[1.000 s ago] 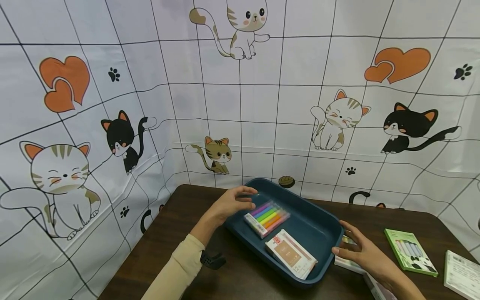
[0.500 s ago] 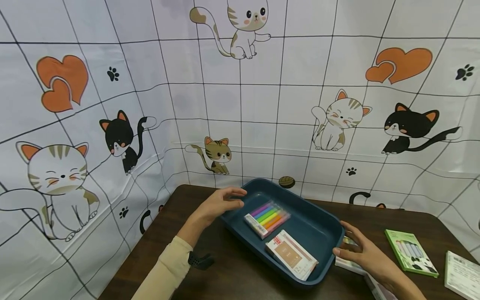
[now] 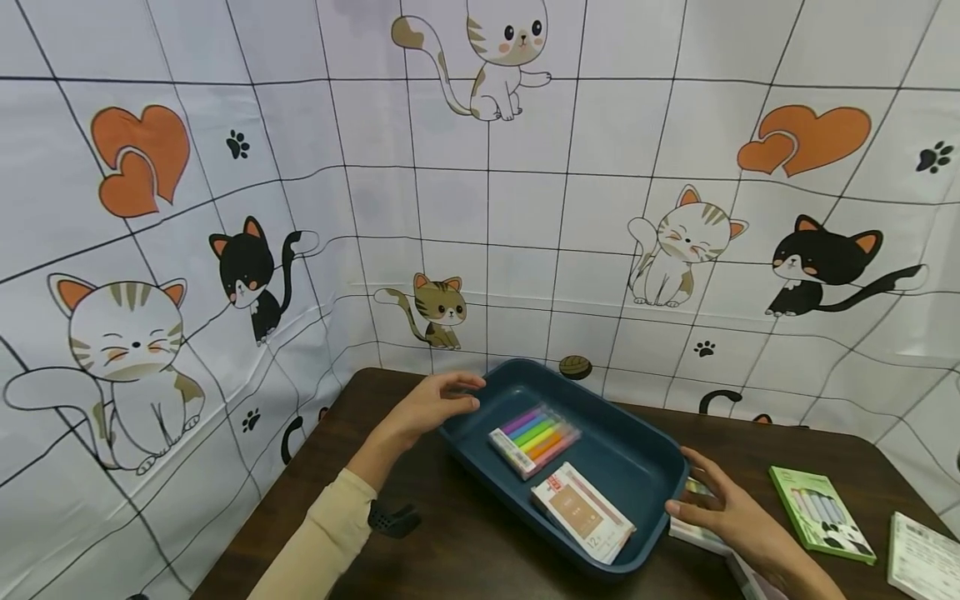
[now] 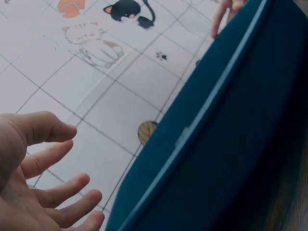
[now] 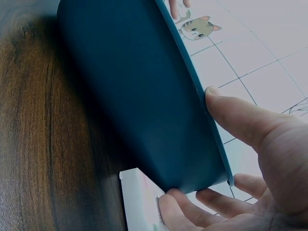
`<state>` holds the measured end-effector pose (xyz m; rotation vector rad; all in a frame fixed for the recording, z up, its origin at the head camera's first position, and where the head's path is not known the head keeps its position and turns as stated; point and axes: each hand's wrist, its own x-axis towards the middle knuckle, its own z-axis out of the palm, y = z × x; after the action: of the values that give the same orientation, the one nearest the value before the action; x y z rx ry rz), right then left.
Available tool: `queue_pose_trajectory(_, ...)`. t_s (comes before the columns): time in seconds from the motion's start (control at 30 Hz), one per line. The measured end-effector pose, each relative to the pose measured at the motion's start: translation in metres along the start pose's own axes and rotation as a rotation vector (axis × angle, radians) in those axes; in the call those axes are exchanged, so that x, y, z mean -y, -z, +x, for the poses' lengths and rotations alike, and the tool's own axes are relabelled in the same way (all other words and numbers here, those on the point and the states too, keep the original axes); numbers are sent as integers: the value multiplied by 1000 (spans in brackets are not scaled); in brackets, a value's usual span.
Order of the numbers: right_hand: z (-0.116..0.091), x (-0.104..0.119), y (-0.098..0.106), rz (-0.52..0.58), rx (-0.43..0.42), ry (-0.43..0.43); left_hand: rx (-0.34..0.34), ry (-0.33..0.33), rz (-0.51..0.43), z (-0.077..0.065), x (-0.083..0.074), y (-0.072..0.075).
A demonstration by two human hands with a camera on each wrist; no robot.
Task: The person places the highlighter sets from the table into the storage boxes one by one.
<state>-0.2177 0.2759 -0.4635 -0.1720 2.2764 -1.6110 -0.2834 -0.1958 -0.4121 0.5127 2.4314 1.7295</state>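
A dark blue tray (image 3: 630,446) lies on the table. In it are a clear pack of rainbow-coloured markers (image 3: 534,439) and a small white-and-tan box (image 3: 583,510). My left hand (image 3: 429,408) hovers beside the tray's left end, fingers spread and holding nothing; the left wrist view shows a gap between this hand (image 4: 43,185) and the tray wall (image 4: 221,154). At the opposite end, my right hand (image 3: 720,500) rests against the tray, its thumb at the rim. The right wrist view has its fingers extended round the tray's end, near a white box (image 5: 137,202).
A green box with pictured markers (image 3: 822,512) and a white printed box (image 3: 924,552) lie at the right of the dark wooden table (image 3: 457,533). More boxes (image 3: 697,533) sit partly under my right hand. A cat-print cloth (image 3: 517,208) hangs behind.
My left hand has moved left, away from the tray's rim. My right hand and the tray have stayed in place. The view has shifted slightly.
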Motion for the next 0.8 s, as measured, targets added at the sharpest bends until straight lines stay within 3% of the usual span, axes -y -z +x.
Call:
queue_pose_trajectory(0.27, -3, 1, -4, 0, 6, -14, -59, 28, 61, -10, 9, 19)
queue_pose_trajectory(0.47, -7, -2, -2, 0, 5, -29, -94, 82, 114, -14, 23, 23)
queue_pose_trajectory(0.6, -5, -3, -2, -5, 10, -28, -96, 123, 73, -16, 30, 24)
queue_pose_trajectory(0.8, -3, 0, -4, -19, 2, -24, -90, 175, -80, -14, 38, 27)
